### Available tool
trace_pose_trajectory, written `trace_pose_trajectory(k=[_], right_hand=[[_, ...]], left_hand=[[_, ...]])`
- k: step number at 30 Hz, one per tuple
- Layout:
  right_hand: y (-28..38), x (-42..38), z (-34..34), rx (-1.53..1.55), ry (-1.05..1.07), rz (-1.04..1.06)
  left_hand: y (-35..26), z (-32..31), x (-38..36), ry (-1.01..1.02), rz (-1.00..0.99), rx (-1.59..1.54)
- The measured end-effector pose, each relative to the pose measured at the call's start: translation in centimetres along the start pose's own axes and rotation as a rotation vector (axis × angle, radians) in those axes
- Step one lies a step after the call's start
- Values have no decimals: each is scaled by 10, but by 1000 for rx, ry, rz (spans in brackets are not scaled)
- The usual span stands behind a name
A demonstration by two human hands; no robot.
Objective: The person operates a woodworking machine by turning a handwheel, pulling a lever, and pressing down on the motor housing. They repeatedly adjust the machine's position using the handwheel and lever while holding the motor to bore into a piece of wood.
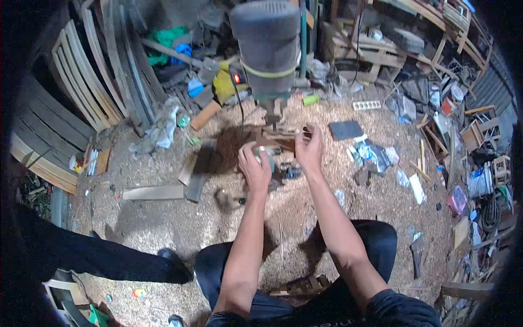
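Observation:
A grey drill-like machine [266,49] with a yellowish band stands upright in front of me, its chuck pointing down at a brown wooden piece [280,141]. My left hand [256,166] is at the near left side of this piece, fingers bent, close to a round greenish part. On the right, my right hand [309,146] has its thumb and fingers closed around the right end of the wooden piece, below the chuck. What the left fingers touch is too small to make out.
Another person's dark-trousered leg [125,256] reaches in from the left. Boards [152,192] lie on the shavings-covered floor at left. A dark flat block [345,129] and plastic scraps [373,155] lie right. Curved wooden slats [87,76] lean at the back left.

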State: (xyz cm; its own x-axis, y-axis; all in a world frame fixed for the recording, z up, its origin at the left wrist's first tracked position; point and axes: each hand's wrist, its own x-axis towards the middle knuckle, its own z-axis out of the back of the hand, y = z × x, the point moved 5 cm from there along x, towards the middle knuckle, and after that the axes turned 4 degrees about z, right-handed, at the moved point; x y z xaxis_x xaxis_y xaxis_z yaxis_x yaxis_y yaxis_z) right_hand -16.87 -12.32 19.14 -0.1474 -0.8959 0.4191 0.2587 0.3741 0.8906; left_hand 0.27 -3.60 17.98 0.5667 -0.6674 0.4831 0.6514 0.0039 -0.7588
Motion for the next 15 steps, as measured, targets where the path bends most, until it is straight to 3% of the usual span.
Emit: trace_pose_trajectory(k=[5,8,10,12,15], right_hand=[[129,66,28,174,-61,190],[191,115,38,147,-126,328],[223,151,37,158,-136,360],[239,191,28,133,-139,392],[239,251,9,72,-84,337]], left_hand=[[-151,61,103,-319,-365,-313],[-220,78,167,-338,-588,-292],[-252,78,197,-387,-678,-208],[-253,55,228,-310,-652,-122],[-246,45,236,-374,-676,-150]])
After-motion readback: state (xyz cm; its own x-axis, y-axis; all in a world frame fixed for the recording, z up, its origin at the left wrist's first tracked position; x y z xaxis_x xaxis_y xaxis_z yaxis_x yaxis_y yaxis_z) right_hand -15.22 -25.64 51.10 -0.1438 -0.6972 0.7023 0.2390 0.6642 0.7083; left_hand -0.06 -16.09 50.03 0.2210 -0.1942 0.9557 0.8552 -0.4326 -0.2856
